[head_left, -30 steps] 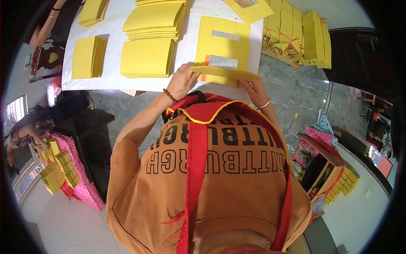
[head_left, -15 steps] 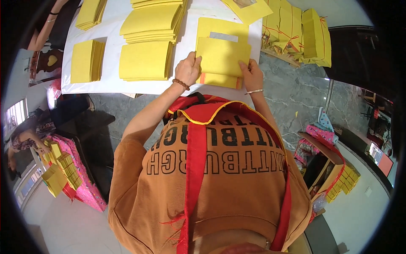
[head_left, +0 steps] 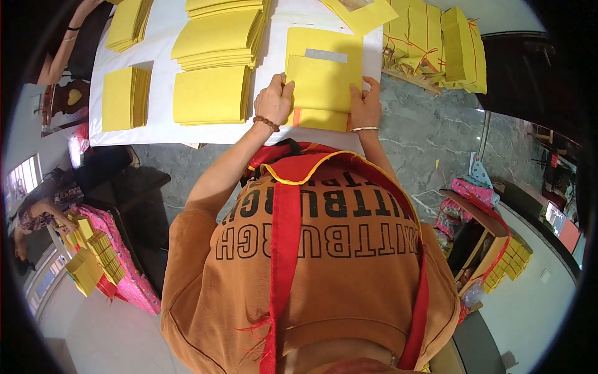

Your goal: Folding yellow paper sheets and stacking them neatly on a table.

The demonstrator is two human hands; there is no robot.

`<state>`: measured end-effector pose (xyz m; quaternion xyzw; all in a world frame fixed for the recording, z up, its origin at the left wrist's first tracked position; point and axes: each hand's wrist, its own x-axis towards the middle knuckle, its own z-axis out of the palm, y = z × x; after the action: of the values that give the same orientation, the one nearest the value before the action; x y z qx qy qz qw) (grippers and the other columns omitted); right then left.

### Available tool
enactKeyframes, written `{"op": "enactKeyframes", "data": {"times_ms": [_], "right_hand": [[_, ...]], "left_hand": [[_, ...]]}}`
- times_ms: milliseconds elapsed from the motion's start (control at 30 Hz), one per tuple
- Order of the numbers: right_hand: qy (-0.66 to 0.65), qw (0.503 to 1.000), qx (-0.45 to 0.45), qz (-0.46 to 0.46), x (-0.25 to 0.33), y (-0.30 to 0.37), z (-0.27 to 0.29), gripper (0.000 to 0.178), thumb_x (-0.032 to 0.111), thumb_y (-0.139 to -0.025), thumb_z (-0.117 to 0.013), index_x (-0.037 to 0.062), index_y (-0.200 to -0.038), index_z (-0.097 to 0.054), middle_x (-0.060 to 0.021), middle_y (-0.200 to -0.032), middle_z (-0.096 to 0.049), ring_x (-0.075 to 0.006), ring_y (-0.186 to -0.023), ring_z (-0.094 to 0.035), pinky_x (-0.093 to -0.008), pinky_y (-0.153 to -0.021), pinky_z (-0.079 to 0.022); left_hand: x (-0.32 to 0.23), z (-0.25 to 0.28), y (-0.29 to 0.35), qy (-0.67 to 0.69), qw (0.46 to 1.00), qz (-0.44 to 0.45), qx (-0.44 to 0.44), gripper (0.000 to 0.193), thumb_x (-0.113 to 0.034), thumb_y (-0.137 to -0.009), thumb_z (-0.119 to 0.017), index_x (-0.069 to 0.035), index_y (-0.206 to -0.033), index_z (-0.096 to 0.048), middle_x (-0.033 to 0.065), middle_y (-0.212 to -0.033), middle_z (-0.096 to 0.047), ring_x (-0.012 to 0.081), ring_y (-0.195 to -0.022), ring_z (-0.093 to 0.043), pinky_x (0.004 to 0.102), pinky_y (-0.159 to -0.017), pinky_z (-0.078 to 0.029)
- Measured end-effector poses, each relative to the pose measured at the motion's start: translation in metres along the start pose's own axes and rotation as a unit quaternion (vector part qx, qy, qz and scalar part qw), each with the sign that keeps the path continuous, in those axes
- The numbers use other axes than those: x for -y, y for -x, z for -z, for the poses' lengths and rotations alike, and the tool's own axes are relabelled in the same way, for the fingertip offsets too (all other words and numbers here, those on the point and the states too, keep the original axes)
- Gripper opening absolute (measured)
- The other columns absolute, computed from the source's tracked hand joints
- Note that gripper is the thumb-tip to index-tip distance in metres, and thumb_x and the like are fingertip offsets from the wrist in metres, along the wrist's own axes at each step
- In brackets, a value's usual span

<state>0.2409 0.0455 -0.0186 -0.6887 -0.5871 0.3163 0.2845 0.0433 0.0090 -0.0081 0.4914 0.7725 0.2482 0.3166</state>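
A yellow folded paper sheet (head_left: pixel 324 81) lies on a stack of similar sheets near the front of the white-covered table (head_left: pixel 163 118). A grey patch shows above its upper edge, and orange-red strips show at its lower edge. My left hand (head_left: pixel 273 101) pinches the sheet's left edge, thumb on top. At the right edge my right hand (head_left: pixel 366 107) holds the paper with its thumb on the border and a bent forefinger raised; its other fingers are mostly hidden. Left of my hands lie thick stacks of folded yellow paper (head_left: pixel 210 95).
Another yellow stack (head_left: pixel 124 98) sits at the table's left. Loose yellow sheets (head_left: pixel 361 15) overlap the far right corner. Beyond it are yellow bundles tied with red string (head_left: pixel 464 53). Another person's arm (head_left: pixel 59 59) reaches in at far left; a second person (head_left: pixel 47 206) handles yellow packets.
My right hand has shifted slightly and its forefinger now rises above the paper's edge. The left hand keeps its hold. The whole view has tilted a little.
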Motion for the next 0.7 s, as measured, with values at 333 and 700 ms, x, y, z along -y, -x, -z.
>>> {"op": "enactKeyframes", "data": {"times_ms": [333, 700], "right_hand": [[0.014, 1.0, 0.003, -0.001, 0.003, -0.001, -0.001, 0.029, 0.022, -0.084, -0.056, 0.0109, -0.108, -0.043, -0.0133, -0.06, -0.055, -0.0335, -0.057, -0.055, -0.044, -0.054, -0.039], [0.031, 0.999, 0.009, 0.0, -0.003, -0.004, -0.003, 0.027, 0.024, -0.084, -0.055, 0.0119, -0.106, -0.044, -0.0156, -0.063, -0.057, -0.0373, -0.061, -0.057, -0.0467, -0.056, -0.04]], "left_hand": [[0.005, -0.006, -0.009, -0.018, 1.0, 0.007, -0.006, 0.028, -0.032, -0.085, -0.049, -0.005, -0.092, -0.052, 0.0227, -0.072, -0.061, 0.0415, -0.071, -0.059, 0.0491, -0.063, -0.043], [-0.021, 0.015, 0.022, -0.149, 0.965, -0.175, -0.129, 0.033, -0.029, -0.081, -0.058, -0.009, -0.107, -0.053, 0.0095, -0.103, -0.058, 0.0273, -0.097, -0.054, 0.044, -0.078, -0.038]]}}
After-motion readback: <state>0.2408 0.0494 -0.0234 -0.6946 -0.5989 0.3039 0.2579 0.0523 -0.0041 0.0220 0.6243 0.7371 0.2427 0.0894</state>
